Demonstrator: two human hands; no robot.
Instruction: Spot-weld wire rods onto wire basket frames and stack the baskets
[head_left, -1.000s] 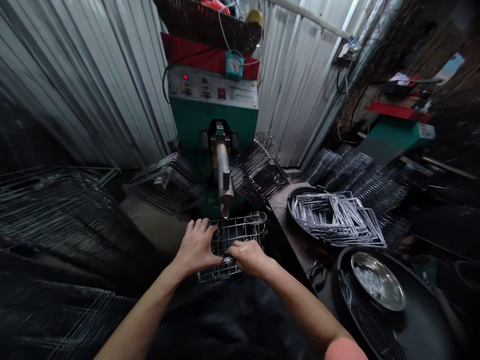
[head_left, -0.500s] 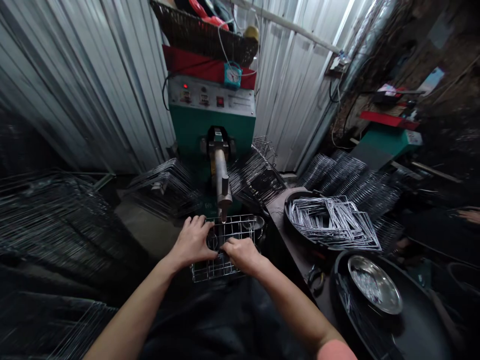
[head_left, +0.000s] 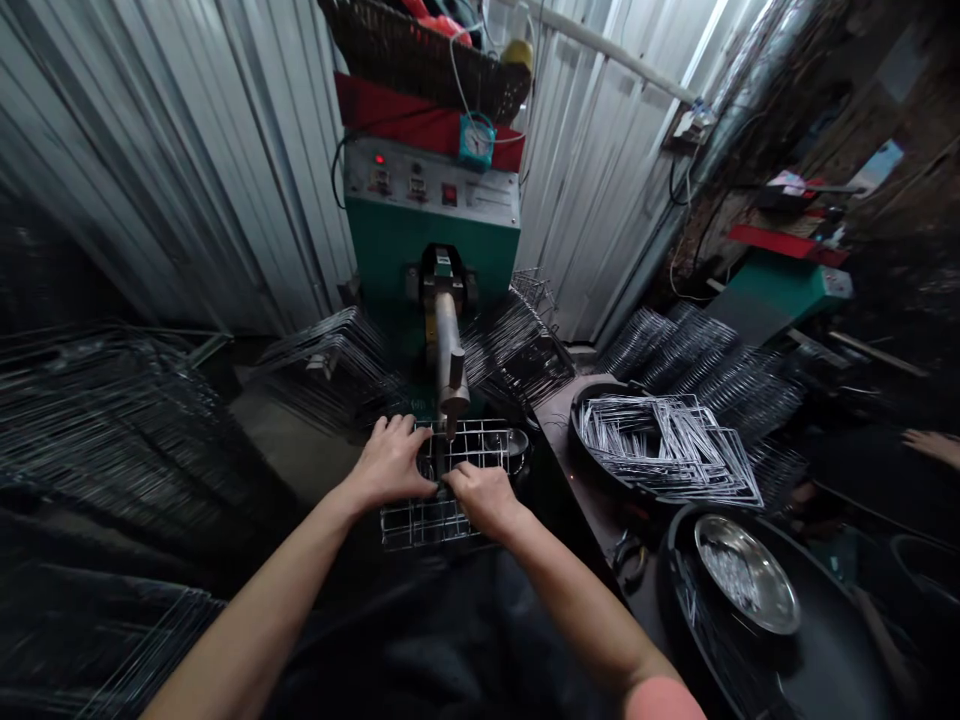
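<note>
A silver wire grid rack (head_left: 480,440) lies under the metal electrode arm (head_left: 450,360) of a green machine (head_left: 431,225). My left hand (head_left: 394,462) grips the rack's left side, its fingers over the far edge and the thumb stretched toward the middle. Close beside that thumb, my right hand (head_left: 484,495) has its fingers bent and pressed together on the rack's middle wires. The arm's tip is just above the grid, beyond my hands.
Wire frames (head_left: 330,365) are stacked left of the machine. On the right, a black tray (head_left: 581,440) holds wire frames, and a steel bowl (head_left: 784,605) holds small metal pieces. Pliers (head_left: 630,560) lie nearby. Another person's hand (head_left: 934,445) shows at the far right.
The view has shifted slightly. Both hands stay on the rack in nearly the same pose, and a small orange spark now shows near the right-hand bench edge.
</note>
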